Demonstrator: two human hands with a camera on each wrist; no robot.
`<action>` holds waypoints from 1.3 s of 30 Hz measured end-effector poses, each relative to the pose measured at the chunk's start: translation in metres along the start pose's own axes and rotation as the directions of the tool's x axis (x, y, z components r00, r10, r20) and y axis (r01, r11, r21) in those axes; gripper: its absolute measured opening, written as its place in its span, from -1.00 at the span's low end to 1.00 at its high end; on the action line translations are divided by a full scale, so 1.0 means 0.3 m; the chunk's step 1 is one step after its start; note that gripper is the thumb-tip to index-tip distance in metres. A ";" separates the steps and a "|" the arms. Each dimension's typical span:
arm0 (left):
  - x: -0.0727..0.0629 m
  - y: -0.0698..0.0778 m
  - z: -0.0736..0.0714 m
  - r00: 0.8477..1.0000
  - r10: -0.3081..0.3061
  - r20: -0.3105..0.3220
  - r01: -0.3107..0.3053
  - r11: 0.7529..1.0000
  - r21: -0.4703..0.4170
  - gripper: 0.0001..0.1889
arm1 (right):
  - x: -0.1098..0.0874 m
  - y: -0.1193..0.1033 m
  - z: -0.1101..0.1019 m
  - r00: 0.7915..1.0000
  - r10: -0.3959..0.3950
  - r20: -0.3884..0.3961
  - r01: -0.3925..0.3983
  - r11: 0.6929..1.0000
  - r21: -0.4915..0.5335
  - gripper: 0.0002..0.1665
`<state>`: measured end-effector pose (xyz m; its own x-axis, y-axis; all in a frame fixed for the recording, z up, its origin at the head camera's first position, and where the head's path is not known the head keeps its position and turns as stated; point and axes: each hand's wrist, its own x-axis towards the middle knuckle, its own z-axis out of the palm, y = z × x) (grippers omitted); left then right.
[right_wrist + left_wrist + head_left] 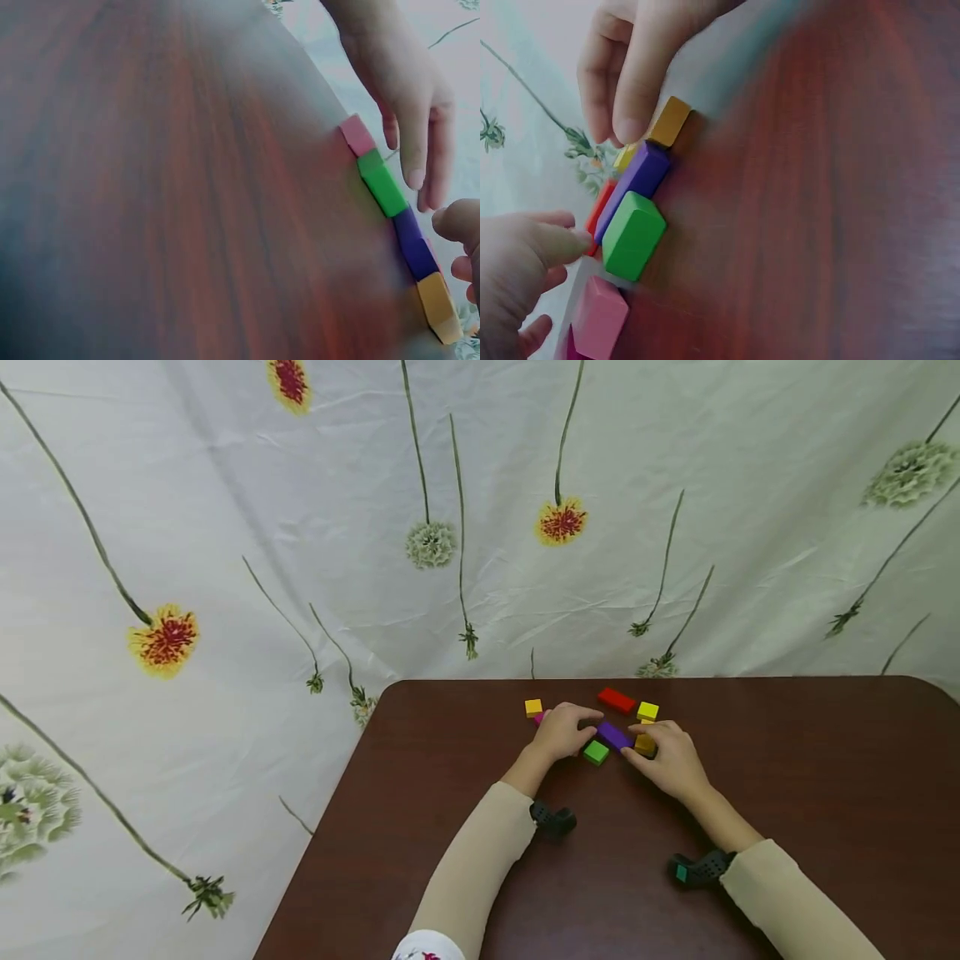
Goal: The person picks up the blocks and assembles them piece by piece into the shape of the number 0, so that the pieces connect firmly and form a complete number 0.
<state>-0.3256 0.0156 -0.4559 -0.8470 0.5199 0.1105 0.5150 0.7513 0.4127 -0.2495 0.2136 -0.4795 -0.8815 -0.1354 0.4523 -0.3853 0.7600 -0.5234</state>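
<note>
A long purple block (615, 735) lies on the table between the two hands. By its left end is my left hand (564, 732), thumb and forefinger apart with a gap between them. My right hand (667, 758) is at the other end, fingers loosely bent and thumb tip close to the purple block; whether either hand touches it I cannot tell. Against the purple block's near left side sits a green block (635, 236). A pink block (600, 319) stands beside the green one, mostly hidden by the left hand in the head view. An orange-brown block (440, 307) lies by the right fingers.
Beyond the hands lie a red block (617, 700) and a yellow block (648, 711). An orange-yellow block (533, 707) and a magenta block (538, 718) are left of the left hand. A flowered cloth (510, 593) hangs behind the brown table (825, 793).
</note>
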 end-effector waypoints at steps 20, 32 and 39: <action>0.054 0.007 -0.005 0.985 0.044 0.165 -0.059 0.995 0.086 -0.64 | 0.006 0.013 0.028 1.000 -0.022 -0.016 0.022 0.999 -0.028 -0.67; 0.057 -0.012 -0.018 0.985 0.069 0.159 -0.080 0.995 0.064 -0.69 | 0.036 0.036 -0.003 0.997 -0.019 0.072 0.023 0.998 -0.055 -0.71; 0.047 -0.015 -0.041 0.985 0.063 0.161 -0.073 0.996 0.055 -0.69 | 0.056 0.023 -0.017 0.995 0.006 0.097 -0.006 1.000 0.001 -0.73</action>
<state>-0.3415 0.0147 -0.4449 -0.7805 0.6251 -0.0104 0.5819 0.7324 0.3535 -0.2655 0.2198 -0.4720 -0.9059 -0.1922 0.3774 -0.3806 0.7600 -0.5267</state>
